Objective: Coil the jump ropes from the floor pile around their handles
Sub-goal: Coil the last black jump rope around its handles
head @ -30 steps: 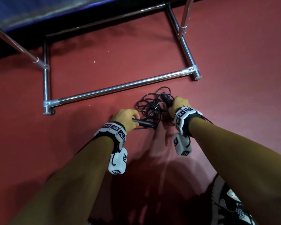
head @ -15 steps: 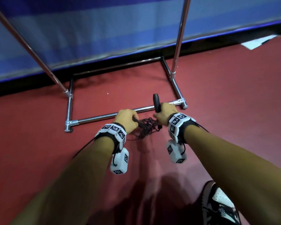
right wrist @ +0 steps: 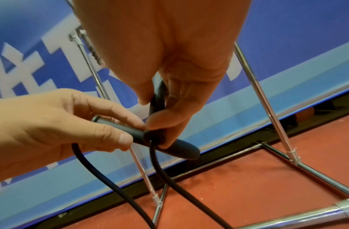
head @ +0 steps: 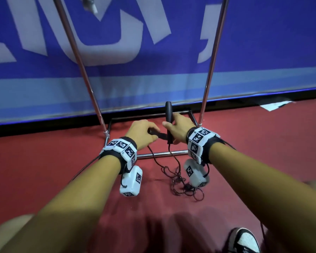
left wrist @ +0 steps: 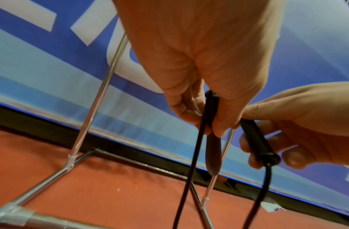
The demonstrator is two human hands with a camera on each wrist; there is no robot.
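Observation:
A black jump rope hangs from both my hands. My left hand (head: 150, 133) grips one black handle (head: 158, 134) that lies level and points right; the left wrist view shows this handle (left wrist: 213, 148) under my curled fingers. My right hand (head: 171, 128) grips the other handle (head: 169, 114) upright, its top above the fist, also seen in the right wrist view (right wrist: 158, 96). The two handles cross near my fingertips. Two cord strands (head: 171, 157) drop from them to a tangle (head: 184, 185) on the red floor (head: 254, 143).
A chrome rack frame (head: 162, 154) stands just beyond my hands, with two slanted uprights (head: 208, 79) rising from its base. A blue banner (head: 153, 70) covers the wall behind. A black-and-white shoe (head: 244, 241) is at the lower right, white paper (head: 274, 105) at the far right.
Both hands have lifted the handles off the floor. The rope pile has drawn out into hanging strands with a smaller tangle below. The view has tilted up toward the banner.

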